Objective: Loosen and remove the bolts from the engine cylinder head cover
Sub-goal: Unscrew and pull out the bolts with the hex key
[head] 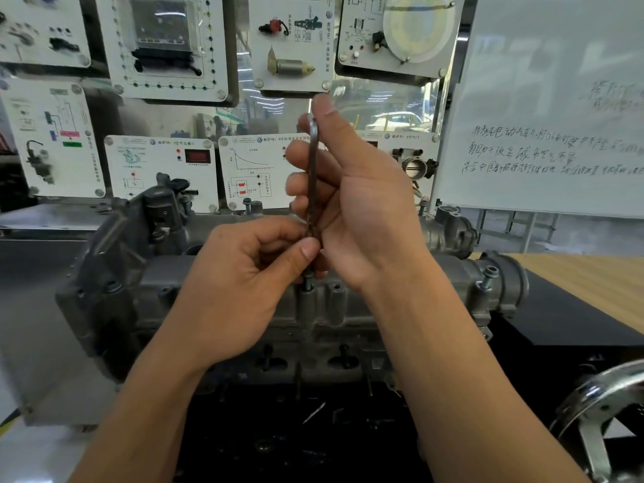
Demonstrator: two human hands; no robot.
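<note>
Fingers [299, 158] curled on wrench [313, 144], right hand [366, 210], left hand [240, 291]

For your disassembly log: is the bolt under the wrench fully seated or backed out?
Backed out: the dark steel bolt shows bare shank above the grey cast-metal cover.

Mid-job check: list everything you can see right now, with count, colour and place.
cylinder head cover: one, grey, centre.
wrench: one, dark metal, upright over a bolt at the cover's near edge.
bolts: four visible, dark; one beneath the wrench, one at the right end, two along the back.
panels: several, white, wall behind.
whiteboard: one, white with handwriting, right.
tabletop: one, tan wood, right.
wheel: one, chrome, lower right corner.
left hand: pinches the wrench's lower end.
right hand: grips the wrench's shaft.
</note>
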